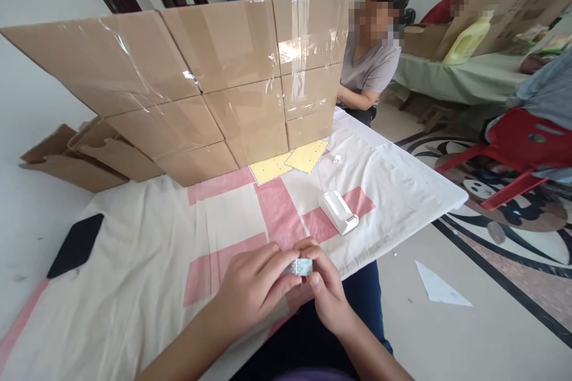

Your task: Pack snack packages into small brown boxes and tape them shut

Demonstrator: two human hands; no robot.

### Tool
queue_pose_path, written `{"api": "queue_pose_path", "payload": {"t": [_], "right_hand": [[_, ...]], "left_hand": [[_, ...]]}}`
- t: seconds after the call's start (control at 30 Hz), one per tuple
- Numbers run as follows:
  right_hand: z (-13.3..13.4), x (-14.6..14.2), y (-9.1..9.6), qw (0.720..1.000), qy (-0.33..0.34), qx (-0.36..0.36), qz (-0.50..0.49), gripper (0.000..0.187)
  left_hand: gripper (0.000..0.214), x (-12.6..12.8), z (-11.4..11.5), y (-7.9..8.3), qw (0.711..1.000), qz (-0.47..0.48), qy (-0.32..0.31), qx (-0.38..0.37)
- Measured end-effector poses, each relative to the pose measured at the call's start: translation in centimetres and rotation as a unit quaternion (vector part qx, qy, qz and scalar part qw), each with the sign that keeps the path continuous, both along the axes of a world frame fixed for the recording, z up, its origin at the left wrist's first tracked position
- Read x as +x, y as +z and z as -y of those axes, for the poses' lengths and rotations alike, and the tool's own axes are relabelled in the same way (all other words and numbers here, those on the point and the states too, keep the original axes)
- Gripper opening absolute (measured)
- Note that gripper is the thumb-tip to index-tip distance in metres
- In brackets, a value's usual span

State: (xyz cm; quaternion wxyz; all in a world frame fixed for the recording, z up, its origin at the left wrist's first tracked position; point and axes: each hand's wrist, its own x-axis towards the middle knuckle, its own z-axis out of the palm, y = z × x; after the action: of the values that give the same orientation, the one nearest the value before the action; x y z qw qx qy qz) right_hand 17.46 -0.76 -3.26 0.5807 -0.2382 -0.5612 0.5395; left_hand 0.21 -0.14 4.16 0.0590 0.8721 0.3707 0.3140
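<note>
The roll (304,266), with white and blue-green print, is between the two hands, low in the view and above the near edge of the cloth (147,286). If we take the roll as the centre of a clock, the left hand (247,287) comes to it from 8 o'clock and the right hand (329,297) from 4 o'clock. Both hands have a pinch grip on it: in each one, the space between thumb and fingers is only as wide as the roll. I cannot tell how firmly they press.

The step in hand, in my judgement, is fine finger work on the roll itself. No loose end can be seen. The next move, I think, calls for one hand to hold the roll steady, so that the fingertips of the other have freedom to turn it or pick at it.

The white holder (338,212) stands at 1 o'clock, near the hands and untouched. Farther away, at 12 o'clock, two yellow sheets (308,156) overlap before the cardboard wall (250,107). The black tablet (75,246) lies well apart, at 9 o'clock.
</note>
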Motion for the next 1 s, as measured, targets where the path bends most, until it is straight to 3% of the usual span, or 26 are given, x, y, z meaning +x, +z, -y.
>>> {"api": "queue_pose_path", "payload": {"t": [0.13,0.23,0.4,0.6,1.0], "right_hand": [[0.2,0.5,1.1,1.000,-0.019,0.020,-0.007,0.025],[0.7,0.4,1.4,0.998,-0.050,-0.020,-0.033,0.027],[1.2,-0.1,1.8,0.992,-0.037,-0.093,-0.073,0.032],[0.8,-0.4,3.1,0.989,-0.014,-0.128,-0.076,0.031],[0.8,-0.7,3.7,0.985,-0.004,-0.167,-0.044,0.037]], "left_hand": [[0.019,0.3,0.5,1.3,0.994,0.102,-0.023,-0.037],[0.022,0.6,0.9,1.8,0.988,0.137,-0.046,-0.060],[0.026,1.0,1.4,1.9,0.980,0.182,-0.049,-0.062],[0.029,1.0,1.2,1.9,0.976,0.208,-0.033,-0.062],[0.031,0.9,0.1,2.0,0.968,0.242,-0.046,-0.050]]}}
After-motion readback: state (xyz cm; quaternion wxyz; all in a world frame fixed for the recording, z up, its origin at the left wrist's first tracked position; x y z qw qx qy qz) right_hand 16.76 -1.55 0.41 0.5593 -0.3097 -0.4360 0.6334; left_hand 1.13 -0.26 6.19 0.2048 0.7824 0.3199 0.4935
